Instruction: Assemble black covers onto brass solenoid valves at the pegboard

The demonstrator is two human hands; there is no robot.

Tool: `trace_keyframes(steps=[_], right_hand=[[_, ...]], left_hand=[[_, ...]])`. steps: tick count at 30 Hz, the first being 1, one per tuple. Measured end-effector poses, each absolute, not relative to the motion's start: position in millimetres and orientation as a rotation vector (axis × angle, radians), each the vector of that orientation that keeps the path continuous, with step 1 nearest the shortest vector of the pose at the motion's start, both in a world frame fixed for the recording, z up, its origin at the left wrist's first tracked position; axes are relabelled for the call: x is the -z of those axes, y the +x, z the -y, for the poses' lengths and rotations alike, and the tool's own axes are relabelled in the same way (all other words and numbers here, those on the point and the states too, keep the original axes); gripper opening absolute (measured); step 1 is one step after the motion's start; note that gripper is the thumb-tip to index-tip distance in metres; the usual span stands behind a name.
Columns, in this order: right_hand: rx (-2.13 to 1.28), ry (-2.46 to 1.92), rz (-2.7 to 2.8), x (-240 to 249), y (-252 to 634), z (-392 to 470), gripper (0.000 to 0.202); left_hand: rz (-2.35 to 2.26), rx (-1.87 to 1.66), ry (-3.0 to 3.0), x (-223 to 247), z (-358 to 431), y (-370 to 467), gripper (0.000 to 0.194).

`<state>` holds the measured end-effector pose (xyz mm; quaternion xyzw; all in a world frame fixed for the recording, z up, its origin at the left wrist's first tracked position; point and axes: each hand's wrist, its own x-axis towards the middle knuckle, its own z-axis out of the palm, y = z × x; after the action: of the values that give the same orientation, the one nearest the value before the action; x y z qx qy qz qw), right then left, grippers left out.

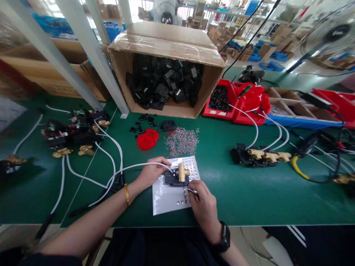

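Note:
A brass valve body [182,172] sits on a black plastic housing [173,179], with a white cable [138,165] running left from it. My left hand [152,171] is closed at the housing's upper left corner, where the cable enters; the fingertips are partly hidden. Closed around a slim metal tool that looks like tweezers [193,193], my right hand [203,203] is just below and right of the housing. Under the assembly lies a white sheet [161,201] bearing rows of small shiny round pieces [182,202], some beneath the tool's tip.
Behind the sheet are a pile of small screws [181,142] and a red wire bundle [148,140]. A cardboard box [166,40] of black housings stands farther back. Cabled valve assemblies lie left [73,135] and right [260,155]. Red bins [220,112] line the back right.

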<state>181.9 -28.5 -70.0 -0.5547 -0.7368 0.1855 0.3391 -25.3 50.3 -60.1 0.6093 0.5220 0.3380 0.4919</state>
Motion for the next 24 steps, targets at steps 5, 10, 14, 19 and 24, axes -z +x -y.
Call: trace_keyframes(steps=[5,10,14,19,24], right_hand=[[-0.465,-1.431,1.928,69.4,183.2,32.0,0.017],[-0.517,-1.500,1.904,66.7,179.2,20.5,0.040],[-0.602,-1.468,2.006,66.3,173.9,12.0,0.056],[-0.595,-1.505,1.989,67.0,172.5,11.4,0.049],[-0.576,-1.540,2.063,65.1,173.2,8.4,0.048]], left_hand=[[-1.147,-0.789,1.730,63.4,-53.9,-28.8,0.014],[-0.968,-0.688,2.001,62.0,-59.7,-35.2,0.013],[-0.957,-0.682,2.080,59.9,-54.0,-39.6,0.012],[-1.095,-0.838,2.069,64.2,-40.1,-39.1,0.015],[-1.072,-0.896,2.110,73.0,-43.9,-37.7,0.015]])
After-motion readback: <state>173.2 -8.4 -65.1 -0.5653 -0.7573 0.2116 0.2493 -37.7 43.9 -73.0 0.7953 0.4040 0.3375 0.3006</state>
